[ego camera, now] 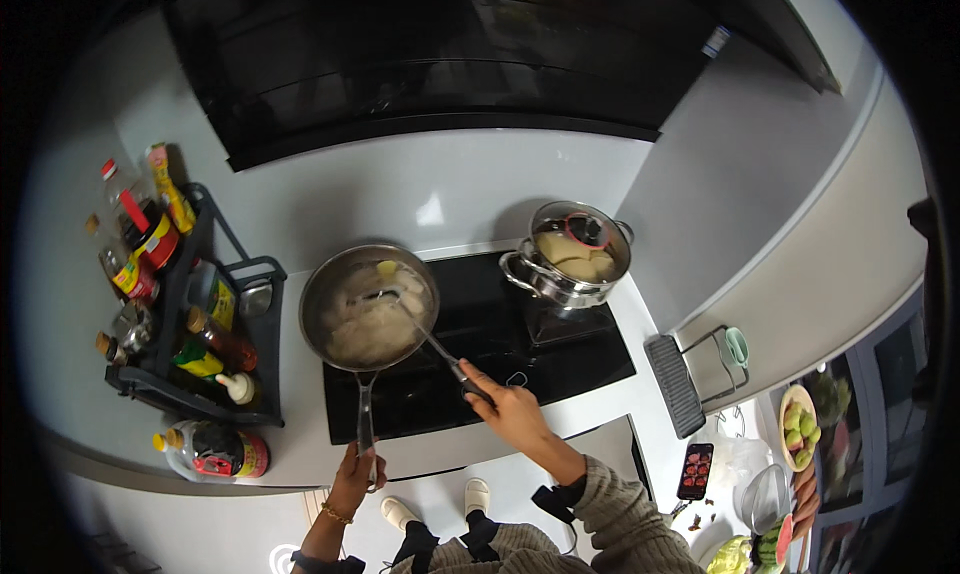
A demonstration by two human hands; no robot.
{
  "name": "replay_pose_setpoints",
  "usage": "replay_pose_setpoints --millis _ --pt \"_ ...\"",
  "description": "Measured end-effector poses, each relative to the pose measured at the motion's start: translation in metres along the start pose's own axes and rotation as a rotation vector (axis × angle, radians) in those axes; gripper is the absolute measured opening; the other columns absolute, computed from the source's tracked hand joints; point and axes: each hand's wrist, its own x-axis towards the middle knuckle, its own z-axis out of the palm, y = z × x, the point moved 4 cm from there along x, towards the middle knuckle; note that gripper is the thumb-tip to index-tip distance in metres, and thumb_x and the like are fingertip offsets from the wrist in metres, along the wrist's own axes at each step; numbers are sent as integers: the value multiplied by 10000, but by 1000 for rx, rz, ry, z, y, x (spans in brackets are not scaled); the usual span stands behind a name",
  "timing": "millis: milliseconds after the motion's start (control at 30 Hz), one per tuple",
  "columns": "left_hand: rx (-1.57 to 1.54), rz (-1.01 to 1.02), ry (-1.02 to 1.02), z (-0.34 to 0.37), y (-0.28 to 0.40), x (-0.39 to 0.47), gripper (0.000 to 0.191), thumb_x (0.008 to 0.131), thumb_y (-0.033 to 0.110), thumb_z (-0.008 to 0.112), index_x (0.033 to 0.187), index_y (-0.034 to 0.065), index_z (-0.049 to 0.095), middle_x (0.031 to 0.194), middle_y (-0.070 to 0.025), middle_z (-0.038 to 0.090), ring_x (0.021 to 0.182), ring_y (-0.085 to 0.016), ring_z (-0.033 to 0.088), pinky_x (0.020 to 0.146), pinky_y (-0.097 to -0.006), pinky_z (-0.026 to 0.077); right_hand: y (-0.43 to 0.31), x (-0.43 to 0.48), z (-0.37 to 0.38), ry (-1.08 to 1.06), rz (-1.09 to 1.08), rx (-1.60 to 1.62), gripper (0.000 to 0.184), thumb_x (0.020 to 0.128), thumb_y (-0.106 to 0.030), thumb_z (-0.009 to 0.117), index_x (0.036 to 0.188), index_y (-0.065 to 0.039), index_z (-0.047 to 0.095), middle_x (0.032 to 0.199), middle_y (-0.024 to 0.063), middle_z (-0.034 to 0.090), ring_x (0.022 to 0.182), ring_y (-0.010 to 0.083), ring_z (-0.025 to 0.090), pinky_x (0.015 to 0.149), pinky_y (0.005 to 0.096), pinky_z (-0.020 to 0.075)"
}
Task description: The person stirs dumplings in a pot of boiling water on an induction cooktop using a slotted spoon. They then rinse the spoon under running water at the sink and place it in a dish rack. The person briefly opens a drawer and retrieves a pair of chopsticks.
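Note:
My left hand (pixel 354 470) grips the metal handle (pixel 365 416) of a deep steel frying pan (pixel 311 330), which sits over the left part of the black cooktop (pixel 480 296). Inside the pan, pale pieces of food (pixel 364 338) lie in cloudy liquid, and a yellowish slice (pixel 387 267) shows near the far side. My right hand (pixel 510 409) holds the dark handle of a long metal spatula or ladle (pixel 431 338). The tool's head is down among the food, blurred, so its exact shape cannot be made out.
A lidded steel steamer pot (pixel 574 293) stands on the right burner. To the left is a dark spice rack (pixel 225 255) with several bottles; a large sauce jug (pixel 225 450) is in front. The range hood (pixel 450 116) hangs above. A phone (pixel 695 471) lies on the right counter near a strainer (pixel 765 499).

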Motion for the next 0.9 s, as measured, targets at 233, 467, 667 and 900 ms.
replay_pose_setpoints --millis 233,467,667,900 --pt "545 159 264 16 30 -13 268 1076 222 446 1279 49 447 903 -67 622 752 -139 625 603 -281 496 13 -15 24 -147 95 129 626 962 -199 648 1530 -247 388 726 124 665 542 228 629 539 357 520" --pt "-89 34 -29 95 74 -1 445 1066 395 457 1313 29 518 1169 -109 649 1093 -210 617 942 -336 498 -40 -33 71 -55 433 1081 394 1058 -220 521 1430 -147 416 682 -13 499 497 65 441 428 226 346" --pt "-131 49 55 112 80 23 354 1059 353 473 1125 21 579 1170 -173 694 1024 -229 667 938 -349 526 -39 -45 73 -138 325 1111 500 1070 -289 447 1517 -116 307 1109 95 615 893 150 605 743 287 513" --pt "-43 83 56 82 85 14 307 1053 311 509 916 36 504 666 -55 576 480 -155 577 513 -301 536 138 -38 47 69 399 -209 642 828 -87 724 1423 -212 518 1344 168 484 1188 406 509 962 444 514"
